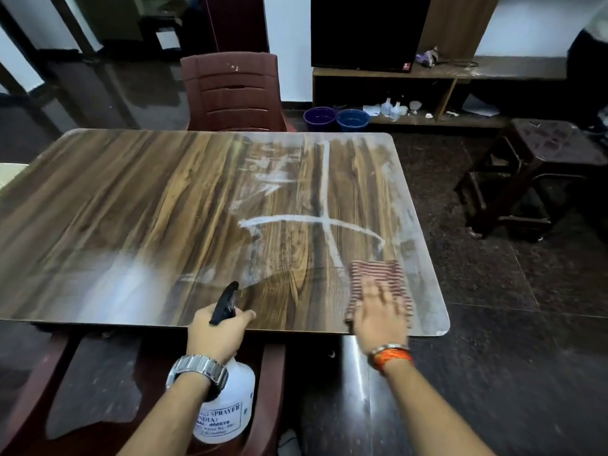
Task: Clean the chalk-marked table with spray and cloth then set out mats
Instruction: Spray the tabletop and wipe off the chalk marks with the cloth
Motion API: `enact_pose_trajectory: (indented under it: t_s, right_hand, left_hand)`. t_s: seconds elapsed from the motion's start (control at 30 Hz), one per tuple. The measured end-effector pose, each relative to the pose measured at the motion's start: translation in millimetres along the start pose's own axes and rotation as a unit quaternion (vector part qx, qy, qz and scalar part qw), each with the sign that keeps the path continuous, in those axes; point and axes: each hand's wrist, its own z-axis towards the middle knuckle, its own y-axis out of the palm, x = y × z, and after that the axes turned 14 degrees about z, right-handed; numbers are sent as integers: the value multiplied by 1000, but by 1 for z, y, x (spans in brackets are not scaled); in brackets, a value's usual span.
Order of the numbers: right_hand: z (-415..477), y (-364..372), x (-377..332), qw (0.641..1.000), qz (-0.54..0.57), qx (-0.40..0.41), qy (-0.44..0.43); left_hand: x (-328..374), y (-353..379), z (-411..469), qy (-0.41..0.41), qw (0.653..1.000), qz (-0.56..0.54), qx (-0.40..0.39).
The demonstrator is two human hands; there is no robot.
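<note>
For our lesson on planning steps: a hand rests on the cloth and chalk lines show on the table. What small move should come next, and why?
Probably push the cloth forward with the right hand, across the chalk cross. The hand lies flat on the cloth, the cross sits unwiped just beyond it, and the left hand holds the bottle back at the table's near edge.

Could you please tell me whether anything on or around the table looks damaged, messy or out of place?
Yes. White chalk lines cross the right half of the table, with smeared patches around them. The table's near right corner shows a pale spot, possibly a chip. The far chair has small white flecks on its back.
</note>
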Motion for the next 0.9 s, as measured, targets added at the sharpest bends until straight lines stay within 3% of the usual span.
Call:
enact_pose_trajectory:
  t_s: [0.1,0.2,0.27,0.33,0.4,0.47,0.53,0.6,0.73,0.83,0.9]
  right_hand:
    - [10,-25,21,992,-9,0,127]
    - [13,-2,-25,993,-12,-10,120]
    - [10,29,-73,998,3,-30,46]
    - [0,61,-129,992,4,-100,-71]
    - [-15,88,-182,953,-13,-209,-217]
    - [-27,107,-220,886,-56,-306,-342]
    - [-24,117,-238,859,-74,-333,-382]
    - [-9,119,-236,864,-43,-311,-393]
    - [60,92,-193,935,-32,-206,-288]
    - [118,61,-138,987,-33,-129,-95]
    - [132,48,-121,995,-12,-95,22]
  left_hand:
    - [1,2,9,-1,1000,-2,-17]
    - [-1,-5,19,-6,1000,-5,-5]
    - [-4,-15,26,-14,1000,-3,7]
    - [-8,-26,33,-20,999,3,25]
    - [-10,-40,41,-24,999,12,46]
    - [-10,-52,48,-27,997,24,61]
    - [-14,-64,58,-31,997,31,71]
    - [-20,-72,70,-45,996,26,73]
    - [-23,-77,81,-62,996,9,59]
    - [-21,-77,82,-59,996,-5,61]
    - [-21,-75,82,-63,996,-12,63]
